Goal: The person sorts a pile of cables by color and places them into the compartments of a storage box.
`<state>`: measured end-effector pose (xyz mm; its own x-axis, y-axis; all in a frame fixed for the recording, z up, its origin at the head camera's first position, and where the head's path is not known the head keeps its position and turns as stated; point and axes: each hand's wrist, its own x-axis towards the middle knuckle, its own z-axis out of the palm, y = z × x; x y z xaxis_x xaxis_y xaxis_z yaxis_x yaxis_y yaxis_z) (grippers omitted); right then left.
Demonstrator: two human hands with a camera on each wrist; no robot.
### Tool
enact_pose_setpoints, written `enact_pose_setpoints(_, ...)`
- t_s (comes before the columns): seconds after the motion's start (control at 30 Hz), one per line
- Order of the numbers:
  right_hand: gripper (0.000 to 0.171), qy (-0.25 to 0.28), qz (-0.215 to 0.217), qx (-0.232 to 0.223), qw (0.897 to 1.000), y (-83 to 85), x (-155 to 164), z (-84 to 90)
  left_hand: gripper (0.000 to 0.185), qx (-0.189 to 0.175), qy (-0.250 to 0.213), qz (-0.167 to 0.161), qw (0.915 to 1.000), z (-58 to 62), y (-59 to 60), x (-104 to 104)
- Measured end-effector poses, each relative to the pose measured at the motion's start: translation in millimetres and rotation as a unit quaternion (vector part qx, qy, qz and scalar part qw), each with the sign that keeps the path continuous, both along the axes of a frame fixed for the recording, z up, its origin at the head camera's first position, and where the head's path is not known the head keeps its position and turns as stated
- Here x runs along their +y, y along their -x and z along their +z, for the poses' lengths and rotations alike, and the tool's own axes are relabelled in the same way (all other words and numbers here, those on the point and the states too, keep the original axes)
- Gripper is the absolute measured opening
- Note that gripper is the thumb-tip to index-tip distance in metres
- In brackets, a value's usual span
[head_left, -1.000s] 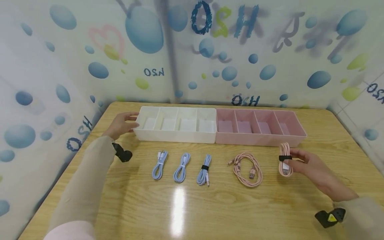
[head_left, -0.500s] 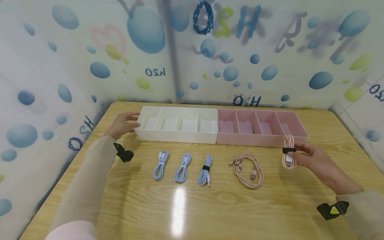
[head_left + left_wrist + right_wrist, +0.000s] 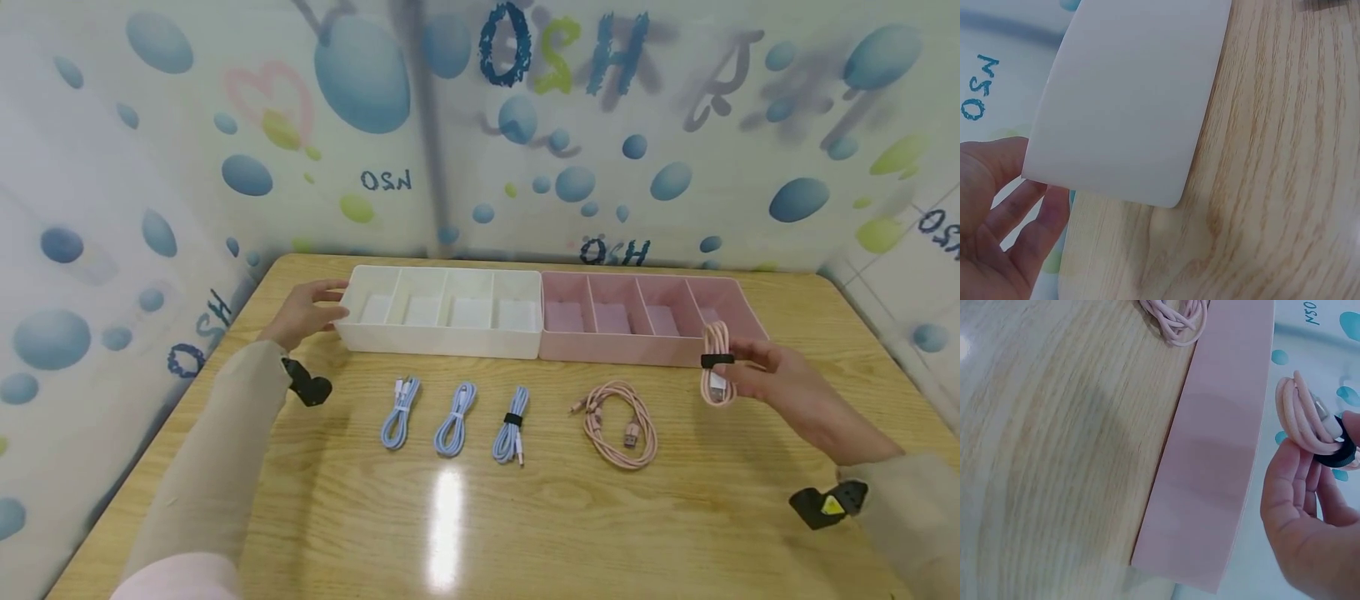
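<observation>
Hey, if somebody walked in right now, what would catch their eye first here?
Probably the right hand holding a bundled pink cable up by the near right end of the pink tray. That tray sits end to end with a white tray, which the left hand touches. Three blue cables and a loose pink cable lie on the wooden table.

A: What is worn on the arms?
B: Long beige sleeves, left sleeve (image 3: 217, 442) and right sleeve (image 3: 911, 517), reaching to the wrists; a pink garment edge (image 3: 180, 579) shows at lower left.

A: And at the wrists?
B: Black wrist-mounted cameras: left camera (image 3: 306, 385), right camera (image 3: 827, 505), the latter bearing a yellow triangular mark.
</observation>
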<state>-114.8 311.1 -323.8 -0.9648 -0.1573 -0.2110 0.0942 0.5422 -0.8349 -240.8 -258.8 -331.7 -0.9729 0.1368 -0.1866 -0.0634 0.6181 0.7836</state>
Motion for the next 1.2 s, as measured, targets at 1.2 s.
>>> enact_pose_setpoints(1.2, 0.054, -0.066, -0.003, 0.028, 0.997, 43.3, 4, 48.3, 0.054, 0.012, 0.01, -0.005, 0.9999, -0.8, -0.2, 0)
